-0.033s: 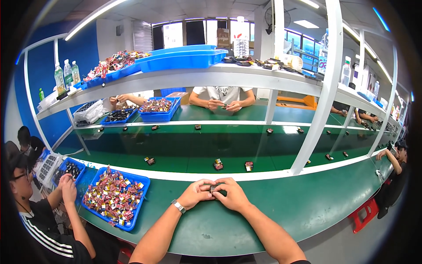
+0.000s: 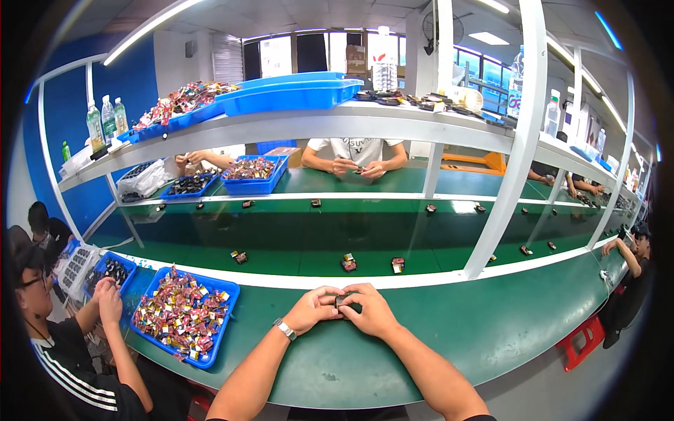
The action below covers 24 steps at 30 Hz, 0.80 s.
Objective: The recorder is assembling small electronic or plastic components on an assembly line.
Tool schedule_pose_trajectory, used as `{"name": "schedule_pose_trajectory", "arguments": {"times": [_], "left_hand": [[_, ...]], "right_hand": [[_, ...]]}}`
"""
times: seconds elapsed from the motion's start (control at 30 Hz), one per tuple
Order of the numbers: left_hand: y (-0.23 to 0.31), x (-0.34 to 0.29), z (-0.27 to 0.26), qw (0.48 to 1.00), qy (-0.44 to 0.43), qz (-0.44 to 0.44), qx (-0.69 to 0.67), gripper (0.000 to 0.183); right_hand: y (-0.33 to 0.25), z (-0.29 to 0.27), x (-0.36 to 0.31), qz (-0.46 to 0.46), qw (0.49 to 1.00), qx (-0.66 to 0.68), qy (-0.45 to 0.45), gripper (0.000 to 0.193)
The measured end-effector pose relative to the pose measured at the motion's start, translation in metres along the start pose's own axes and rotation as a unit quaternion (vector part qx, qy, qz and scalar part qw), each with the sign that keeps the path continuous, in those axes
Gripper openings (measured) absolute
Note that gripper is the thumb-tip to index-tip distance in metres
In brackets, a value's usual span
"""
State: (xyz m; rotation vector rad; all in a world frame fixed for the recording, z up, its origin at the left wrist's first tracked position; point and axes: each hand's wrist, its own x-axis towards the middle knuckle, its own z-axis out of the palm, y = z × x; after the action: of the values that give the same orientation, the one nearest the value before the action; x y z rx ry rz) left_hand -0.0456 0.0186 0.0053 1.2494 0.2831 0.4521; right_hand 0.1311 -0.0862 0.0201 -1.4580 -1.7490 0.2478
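Observation:
Over the green bench (image 2: 421,337), in front of the white rail, my two hands meet around one small black piece (image 2: 340,300). My left hand (image 2: 314,309), with a watch at the wrist, has its fingers closed on the left side of the piece. From the other side my right hand (image 2: 368,311) grips it between thumb and fingers. The fingers cover most of the piece, so its exact kind cannot be made out. Left of my forearm is a blue tray (image 2: 234,289) heaped with small red, yellow and white components (image 2: 182,312).
Beyond the rail, several small red-and-black assemblies (image 2: 349,262) lie on a green conveyor belt (image 2: 309,235). A white post (image 2: 505,154) rises right of my hands, and an overhead shelf (image 2: 281,125) carries blue trays. A co-worker (image 2: 77,337) sits at the left; another's hands (image 2: 358,168) work opposite.

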Motion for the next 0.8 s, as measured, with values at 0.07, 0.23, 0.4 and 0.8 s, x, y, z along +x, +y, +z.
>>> {"name": "schedule_pose_trajectory", "arguments": {"times": [0.07,0.23,0.4,0.8], "left_hand": [[-0.002,0.001,-0.001,1.000,0.014,-0.006,0.004,0.036],[0.001,0.001,0.004,0.999,0.031,-0.028,0.025,0.031],[0.001,0.001,0.005,0.998,0.043,-0.029,0.043,0.029],[-0.006,0.002,-0.002,0.998,0.055,-0.034,0.011,0.028]], "right_hand": [[0.000,0.002,0.000,0.007,1.000,0.011,0.006,0.011],[0.005,0.001,-0.001,-0.001,0.999,0.045,-0.021,0.011],[0.004,0.000,-0.001,0.000,0.997,0.077,-0.025,0.011],[0.000,0.014,-0.003,-0.003,0.999,0.003,0.049,0.014]]}}
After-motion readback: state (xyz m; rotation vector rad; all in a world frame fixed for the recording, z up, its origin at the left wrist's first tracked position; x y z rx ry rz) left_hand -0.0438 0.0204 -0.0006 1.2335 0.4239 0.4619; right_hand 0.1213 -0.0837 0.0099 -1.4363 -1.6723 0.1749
